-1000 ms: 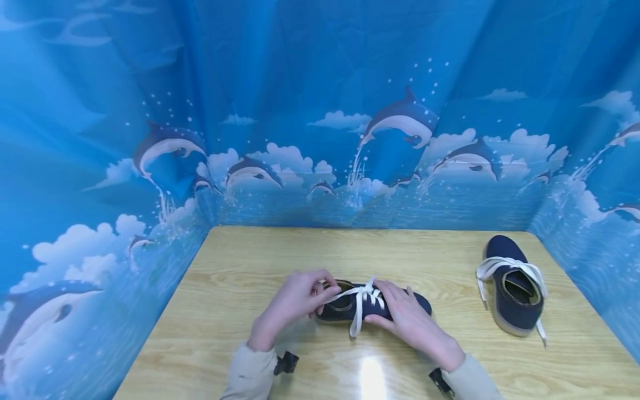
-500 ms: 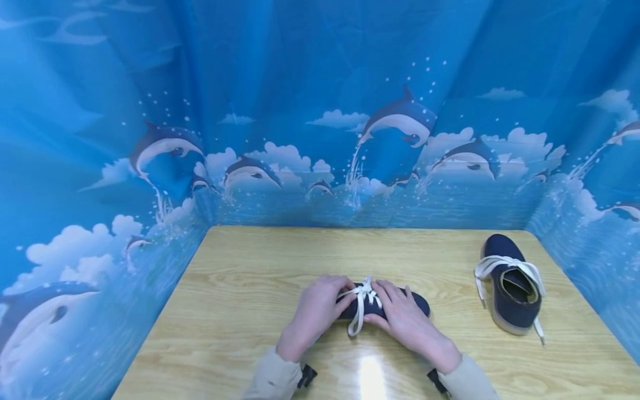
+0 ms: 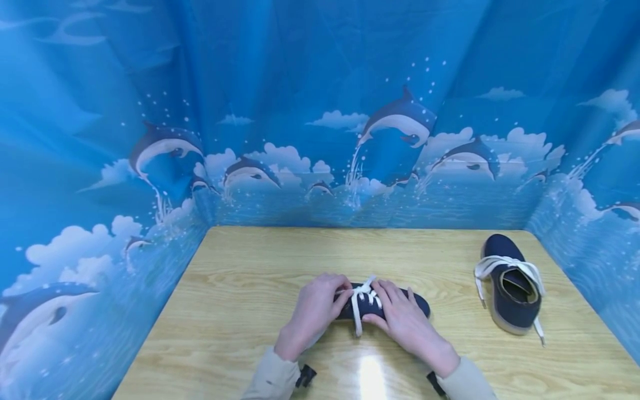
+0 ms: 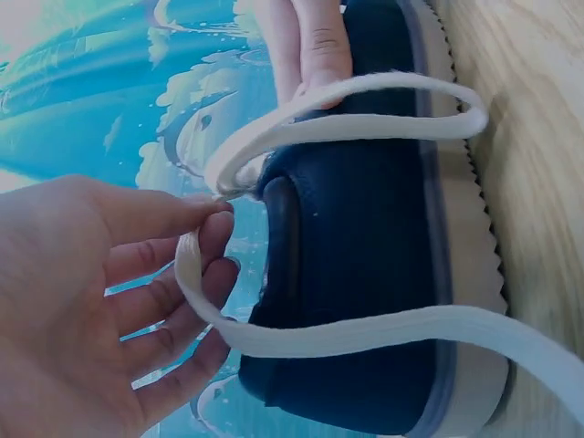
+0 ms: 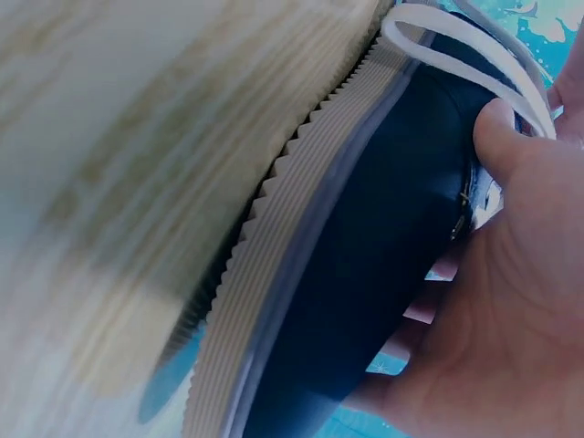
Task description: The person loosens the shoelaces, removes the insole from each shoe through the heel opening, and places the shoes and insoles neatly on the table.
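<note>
Lace (image 4: 365, 332) pinched above a navy shoe (image 4: 365, 224)

The navy shoe sits sole-down on the near middle of the wooden desk (image 3: 250, 261), toe pointing right. Over its opening, the left hand (image 3: 316, 305) pinches the white lace between thumb and index fingertip, the other fingers spread loosely. One strand drapes from that side across the pale sole. The right hand (image 3: 405, 316) grips the shoe's front, thumb on the near side by the eyelets, fingers over the far side. The hands are near each other but apart; between them a lace loop hangs down the near side. Well to the right, a second shoe (image 3: 520, 318) points toward the dolphin-print curtain (image 3: 310, 66), its laces trailing on both sides.
</note>
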### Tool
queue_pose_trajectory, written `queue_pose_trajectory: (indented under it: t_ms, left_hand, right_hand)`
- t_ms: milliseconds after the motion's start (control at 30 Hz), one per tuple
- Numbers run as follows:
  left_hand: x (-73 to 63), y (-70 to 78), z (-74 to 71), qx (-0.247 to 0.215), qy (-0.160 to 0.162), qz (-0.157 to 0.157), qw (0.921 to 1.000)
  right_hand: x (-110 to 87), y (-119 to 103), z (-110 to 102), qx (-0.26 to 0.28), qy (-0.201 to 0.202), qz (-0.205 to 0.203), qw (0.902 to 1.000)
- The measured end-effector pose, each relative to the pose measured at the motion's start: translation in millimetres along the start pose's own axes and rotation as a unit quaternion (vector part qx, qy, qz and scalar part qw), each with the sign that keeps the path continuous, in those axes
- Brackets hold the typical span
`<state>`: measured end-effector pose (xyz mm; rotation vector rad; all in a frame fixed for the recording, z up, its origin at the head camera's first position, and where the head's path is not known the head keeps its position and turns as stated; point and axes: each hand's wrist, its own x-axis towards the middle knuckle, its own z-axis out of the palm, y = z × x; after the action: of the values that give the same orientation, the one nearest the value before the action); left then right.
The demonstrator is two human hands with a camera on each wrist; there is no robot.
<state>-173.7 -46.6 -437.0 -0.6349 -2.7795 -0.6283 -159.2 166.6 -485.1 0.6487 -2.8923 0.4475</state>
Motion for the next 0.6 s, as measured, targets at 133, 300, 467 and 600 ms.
queue_pose_trajectory:
  t_ms: [133,300,467,600]
  left_hand:
    - [-2.1,-3.9,-7.3,-0.006,0.008,0.017,0.9998]
    - [-4.6,-11.1,-31.0,-0.036,0.062,0.018,0.9973]
    - [-5.4,-17.2,-49.4,-0.061,0.060,0.016,0.9962]
    - [-4.2,-18.3,-46.2,-0.086,-0.020,0.003,0.9961]
  right_hand:
    - [0.8,-1.1,0.2,0.000,-0.002,-0.002,1.0000]
    - [1.8,-0.9,1.8,0.003,0.001,-0.008,1.0000]
    - [1.1,0.8,1.1,0.008,0.011,-0.009,0.9999]
    - [0.0,1.6,-0.2,0.012,0.005,-0.007,0.9999]
